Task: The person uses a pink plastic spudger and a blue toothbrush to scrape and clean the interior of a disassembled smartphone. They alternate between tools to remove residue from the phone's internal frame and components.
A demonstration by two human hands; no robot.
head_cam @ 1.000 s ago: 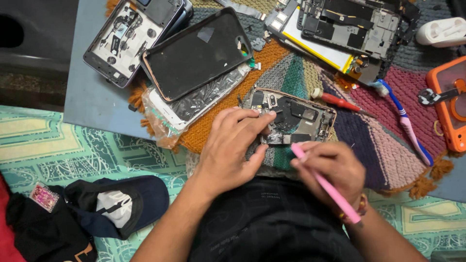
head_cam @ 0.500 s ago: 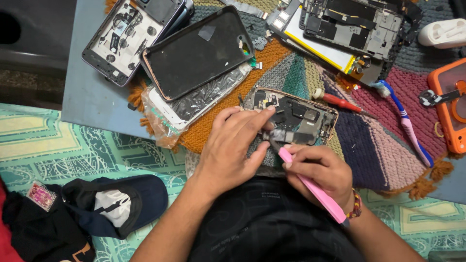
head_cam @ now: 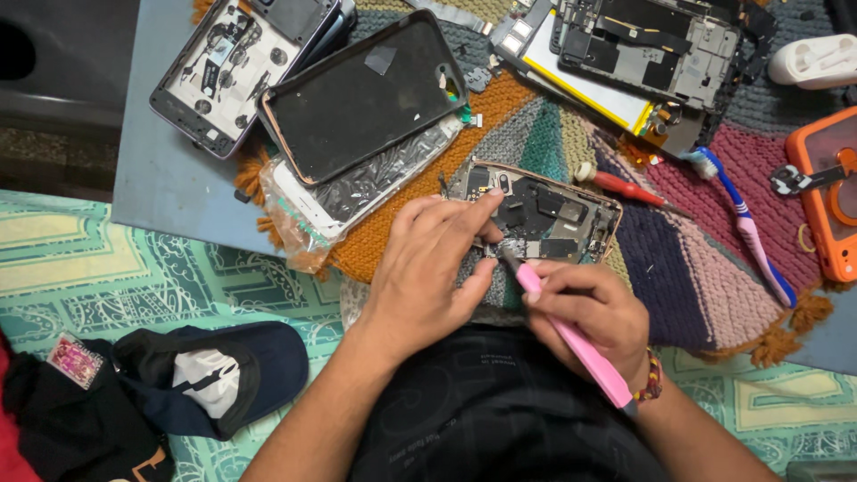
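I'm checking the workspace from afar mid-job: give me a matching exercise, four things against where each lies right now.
Things:
1. pink tool
2. toothbrush
3. dark cap
4. red screwdriver

Places:
A. on the green patterned cloth, lower left
B. in the right hand, tip on the opened phone
C. on the knitted mat, just right of the opened phone
D. on the knitted mat beside the orange case

Pairs: 1-B, 2-D, 3-A, 4-C

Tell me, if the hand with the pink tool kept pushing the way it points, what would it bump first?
The right hand aims its pink tool up-left, so it would probably first meet the opened phone by the left hand's thumb.
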